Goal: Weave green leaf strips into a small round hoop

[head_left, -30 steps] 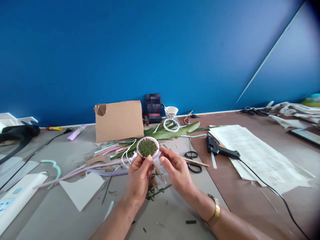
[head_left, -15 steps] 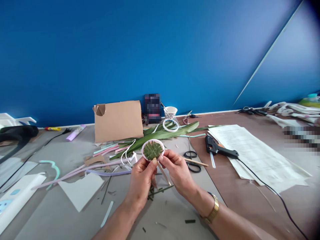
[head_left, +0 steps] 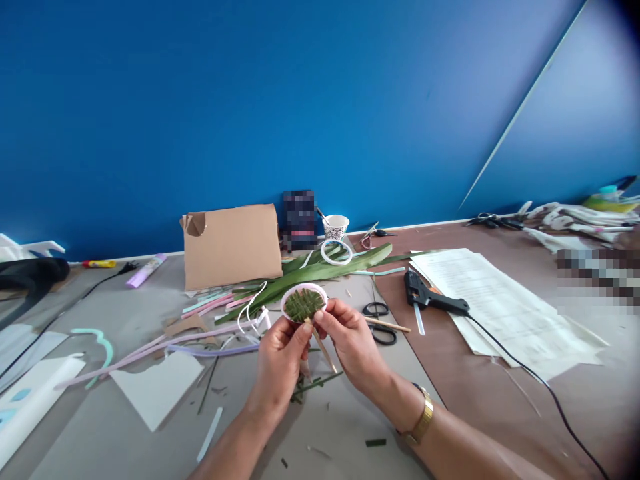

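No legible text; lines on paper sheets (head_left: 505,310) too faint; dark item (head_left: 299,217) pixelated

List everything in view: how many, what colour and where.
Disc: 1, green and pink, centre
Scissors: 1, black, right of centre
Sticks: 2, tan, by disc and scissors
Long leaves: several, green, middle
Ring: 1, white, middle
Strips: several, pink, mint, purple, left
Cardboard sheet: 1, brown, back
Blurred box: 1, dark, back
Cup: 1, patterned white, back
Glue gun: 1, black, right
Papers: several, white, left and right
Tubes: 2, purple and yellow, left
Power strip: 1, white, left
Clutter: many, white, far right
Wall: 1, blue, behind
Desk: 1, grey and brown, beneath
Watch: 1, gold, right wrist
Left hand: 1, bare, centre
Right hand: 1, bare, centre
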Action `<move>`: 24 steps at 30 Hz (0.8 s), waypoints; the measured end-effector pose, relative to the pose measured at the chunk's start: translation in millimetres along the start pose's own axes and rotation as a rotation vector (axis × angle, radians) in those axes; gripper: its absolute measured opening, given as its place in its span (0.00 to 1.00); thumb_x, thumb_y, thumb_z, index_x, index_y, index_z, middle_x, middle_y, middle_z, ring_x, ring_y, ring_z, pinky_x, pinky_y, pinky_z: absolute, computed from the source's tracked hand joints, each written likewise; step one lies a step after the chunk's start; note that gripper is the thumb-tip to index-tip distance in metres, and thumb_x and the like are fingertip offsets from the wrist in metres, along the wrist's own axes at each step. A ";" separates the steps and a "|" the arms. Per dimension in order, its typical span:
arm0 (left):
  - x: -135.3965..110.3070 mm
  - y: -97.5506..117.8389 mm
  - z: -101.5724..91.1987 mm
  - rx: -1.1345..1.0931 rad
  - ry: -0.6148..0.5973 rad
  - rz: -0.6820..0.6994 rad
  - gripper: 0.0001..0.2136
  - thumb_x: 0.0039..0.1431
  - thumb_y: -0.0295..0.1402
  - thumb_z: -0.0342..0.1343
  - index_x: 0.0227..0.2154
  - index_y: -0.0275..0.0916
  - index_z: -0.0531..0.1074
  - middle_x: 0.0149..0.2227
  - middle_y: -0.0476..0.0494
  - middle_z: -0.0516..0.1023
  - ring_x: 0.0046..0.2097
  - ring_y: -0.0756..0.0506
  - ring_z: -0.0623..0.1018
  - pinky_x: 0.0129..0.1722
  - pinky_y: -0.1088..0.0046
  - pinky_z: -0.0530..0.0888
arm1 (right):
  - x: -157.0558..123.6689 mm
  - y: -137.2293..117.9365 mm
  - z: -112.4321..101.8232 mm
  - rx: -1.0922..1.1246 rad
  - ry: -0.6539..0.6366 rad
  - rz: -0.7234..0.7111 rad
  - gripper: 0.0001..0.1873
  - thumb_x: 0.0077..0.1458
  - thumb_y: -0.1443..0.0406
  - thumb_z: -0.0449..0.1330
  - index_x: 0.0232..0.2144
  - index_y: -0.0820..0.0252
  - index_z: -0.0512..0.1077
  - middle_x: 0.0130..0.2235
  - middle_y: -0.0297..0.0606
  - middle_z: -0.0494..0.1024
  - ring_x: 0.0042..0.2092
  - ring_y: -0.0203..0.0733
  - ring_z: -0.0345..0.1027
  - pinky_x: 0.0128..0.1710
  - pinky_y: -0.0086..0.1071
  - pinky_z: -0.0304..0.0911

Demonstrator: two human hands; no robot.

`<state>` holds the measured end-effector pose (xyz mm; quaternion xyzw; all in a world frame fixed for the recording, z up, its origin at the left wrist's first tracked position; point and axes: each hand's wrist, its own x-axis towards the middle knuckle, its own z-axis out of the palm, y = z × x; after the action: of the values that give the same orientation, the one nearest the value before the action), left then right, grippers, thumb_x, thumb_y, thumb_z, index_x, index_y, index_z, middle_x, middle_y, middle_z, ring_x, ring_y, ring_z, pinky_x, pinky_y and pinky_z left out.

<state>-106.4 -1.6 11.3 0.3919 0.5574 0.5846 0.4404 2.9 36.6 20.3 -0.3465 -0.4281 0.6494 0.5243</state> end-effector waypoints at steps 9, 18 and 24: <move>2.3 -3.2 -3.1 -0.068 -0.045 -0.069 0.16 0.48 0.45 0.62 0.22 0.36 0.68 0.16 0.56 0.62 0.19 0.55 0.59 0.16 0.82 0.59 | -1.8 -0.3 -2.7 0.036 -0.067 0.014 0.11 0.42 0.60 0.64 0.22 0.61 0.67 0.21 0.27 0.65 0.24 0.30 0.57 0.26 0.26 0.57; 1.1 -0.5 -2.9 -0.141 -0.071 -0.142 0.15 0.49 0.45 0.61 0.26 0.38 0.68 0.17 0.59 0.58 0.17 0.55 0.59 0.14 0.80 0.61 | -3.4 -1.7 0.5 0.053 -0.103 0.022 0.11 0.41 0.63 0.65 0.30 0.59 0.71 0.22 0.28 0.67 0.26 0.33 0.59 0.27 0.27 0.59; 4.6 -1.0 -5.3 -0.069 -0.070 -0.076 0.14 0.49 0.43 0.62 0.26 0.36 0.70 0.18 0.56 0.62 0.20 0.56 0.60 0.17 0.83 0.58 | -3.0 0.6 0.7 0.129 -0.172 0.056 0.08 0.42 0.65 0.65 0.24 0.59 0.68 0.20 0.26 0.64 0.22 0.31 0.55 0.24 0.27 0.57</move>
<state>-112.7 1.2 9.8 0.3753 0.5356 0.5721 0.4950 2.6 33.5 20.0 -0.2666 -0.4190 0.7174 0.4885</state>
